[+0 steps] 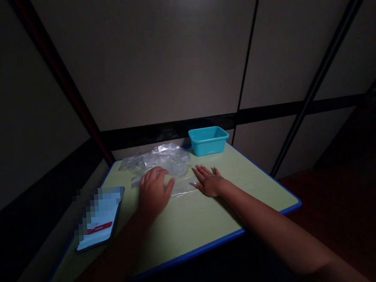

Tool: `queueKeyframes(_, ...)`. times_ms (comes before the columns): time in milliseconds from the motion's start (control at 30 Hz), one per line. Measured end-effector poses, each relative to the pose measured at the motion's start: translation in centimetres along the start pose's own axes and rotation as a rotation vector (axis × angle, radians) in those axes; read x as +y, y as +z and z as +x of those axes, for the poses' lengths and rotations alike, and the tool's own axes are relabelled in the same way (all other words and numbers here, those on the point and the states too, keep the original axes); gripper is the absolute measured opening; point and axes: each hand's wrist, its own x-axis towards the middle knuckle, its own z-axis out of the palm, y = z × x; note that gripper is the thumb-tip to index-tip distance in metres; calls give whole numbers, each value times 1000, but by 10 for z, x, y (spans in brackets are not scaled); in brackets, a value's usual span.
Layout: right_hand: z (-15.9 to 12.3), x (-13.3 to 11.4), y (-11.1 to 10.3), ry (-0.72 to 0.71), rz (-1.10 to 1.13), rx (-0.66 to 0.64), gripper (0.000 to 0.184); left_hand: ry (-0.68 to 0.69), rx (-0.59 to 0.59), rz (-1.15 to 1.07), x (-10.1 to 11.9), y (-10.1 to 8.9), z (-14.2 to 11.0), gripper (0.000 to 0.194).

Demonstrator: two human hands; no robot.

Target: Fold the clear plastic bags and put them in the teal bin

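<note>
A flat clear plastic bag (183, 187) lies on the table between my two hands. My left hand (154, 188) is over its left part, with the fingers bent a little and the thumb held apart. On the bag's right end rests my right hand (208, 181), palm down and fingers spread. Just beyond my hands is a crumpled heap of clear plastic bags (157, 158). Whether my left fingertips touch the plastic cannot be made out.
A turquoise plastic basket (210, 146) stands at the table's far edge. At the left lies a tablet (98, 220) with a lit, partly blurred screen. The pale table (187, 227) has a blue rim, and cabinet panels (170, 65) rise behind it.
</note>
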Motion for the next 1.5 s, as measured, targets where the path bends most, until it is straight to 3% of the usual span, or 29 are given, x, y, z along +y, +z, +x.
queueKeyframes(100, 1, -3, 3, -2, -7, 12, 69, 172, -67, -92, 28, 8, -16, 39)
queueKeyframes(167, 2, -6, 6, 10, -16, 35, 68, 235, -183, -100, 40, 15, -25, 52)
queueKeyframes(300, 4, -12, 10, 40, -37, 81, 64, 253, -365, -108, 46, 21, -26, 61)
queueKeyframes(567, 6, -20, 8, 26, -77, 71, 60, 198, -416, -127, 45, 27, -16, 61)
queueKeyframes(933, 5, -19, 7, -40, -112, 30, 71, 185, -511, -330, 43, 35, -13, 62)
queueKeyframes(1133, 0, -21, 4, -44, -84, 72, 60, 93, -496, -216, 41, 42, -16, 75)
queueKeyframes(1500, 7, -14, 15, -38, -87, 121, 63, 76, -465, -93, 36, 48, -23, 80)
